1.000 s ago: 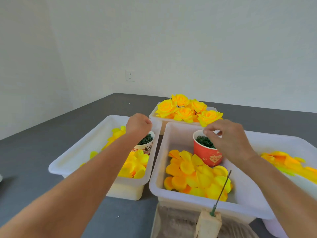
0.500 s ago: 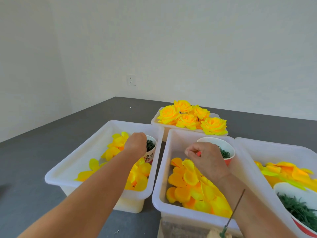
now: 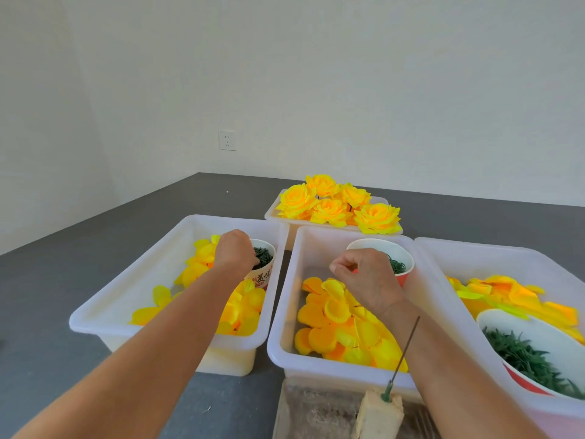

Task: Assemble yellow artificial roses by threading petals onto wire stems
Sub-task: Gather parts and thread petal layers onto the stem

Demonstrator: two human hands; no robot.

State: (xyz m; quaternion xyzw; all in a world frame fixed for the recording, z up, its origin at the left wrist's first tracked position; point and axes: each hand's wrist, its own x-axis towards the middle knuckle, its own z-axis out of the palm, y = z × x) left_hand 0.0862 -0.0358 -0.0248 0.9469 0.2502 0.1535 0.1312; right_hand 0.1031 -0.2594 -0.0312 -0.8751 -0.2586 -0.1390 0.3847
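Observation:
A thin green wire stem [image 3: 405,348] stands tilted in a foam block [image 3: 380,415] at the near edge. Behind it a white middle bin [image 3: 282,315] holds loose yellow petals [image 3: 332,321] and a red cup [image 3: 401,265] of small green pieces. My right hand [image 3: 368,278] hovers over those petals beside the red cup, thumb and forefinger pinched on something too small to make out. My left hand [image 3: 235,252] curls down into a printed paper cup [image 3: 264,270] of green pieces in the left bin [image 3: 126,296]; its fingertips are hidden. Finished yellow roses [image 3: 335,205] fill a back tray.
A right bin [image 3: 474,248] holds yellow-orange petals [image 3: 506,296] and a white-lined red bowl [image 3: 535,337] of green leaves. The bins stand side by side on a dark grey table [image 3: 47,280]. White walls close the back, with a socket [image 3: 227,140].
My right hand has come out of the red cup, toward me and left, with fingertips pinched over the petals. My left hand stayed at the printed cup. The view tilted down slightly.

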